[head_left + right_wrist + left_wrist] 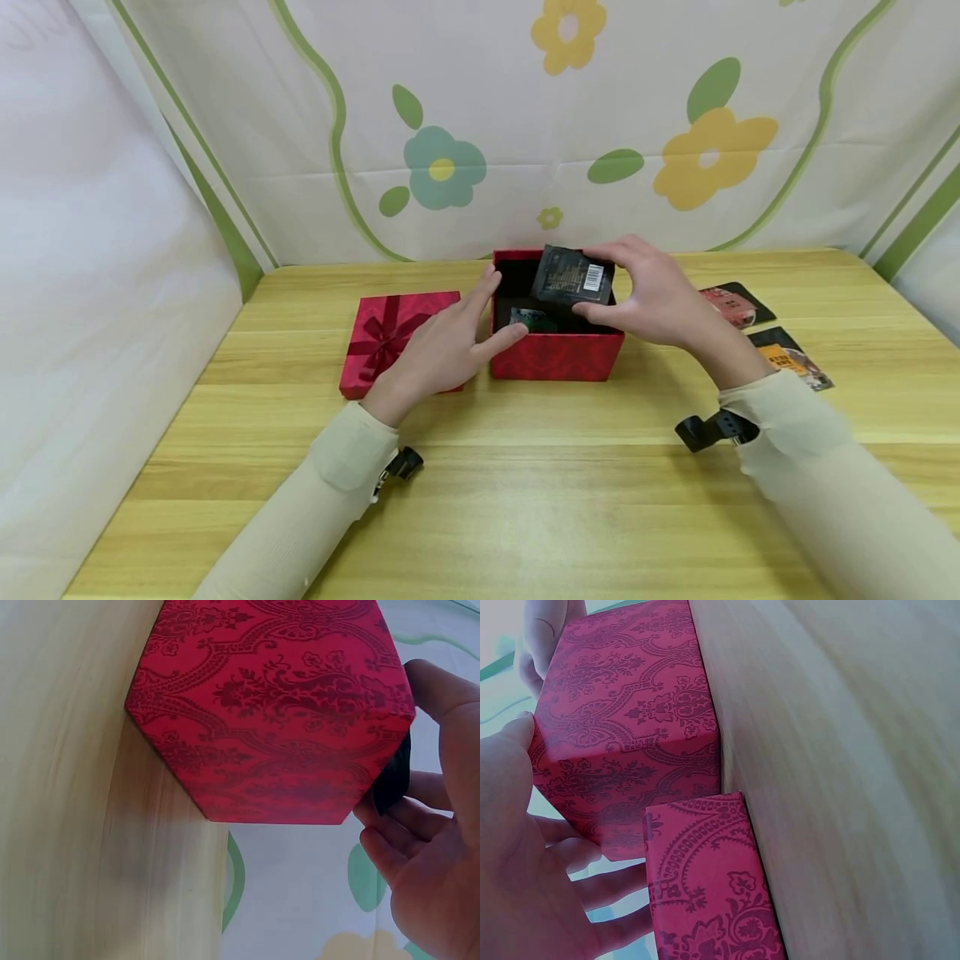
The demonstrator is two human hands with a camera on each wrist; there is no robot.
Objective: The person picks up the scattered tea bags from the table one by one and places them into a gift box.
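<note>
My right hand [652, 287] grips a flat black packet [562, 273] with a white barcode label. The packet tilts over the open mouth of a red patterned box [555, 358]. Inside the box lies another dark packet with green on it [529, 319], partly seen. With fingers spread, my left hand [453, 342] rests against the box's left side, its thumb near the front rim. In the left wrist view, that thumb touches the box corner [615, 690]. Most of the black packet is hidden by the box [277, 705] in the right wrist view.
A red lid [363, 342] with a dark ribbon bow lies left of the box, partly under the left hand. To the right are two packets: one with a pink-red print [731, 304], one with an orange label [783, 358]. A floral curtain [517, 108] hangs behind the table.
</note>
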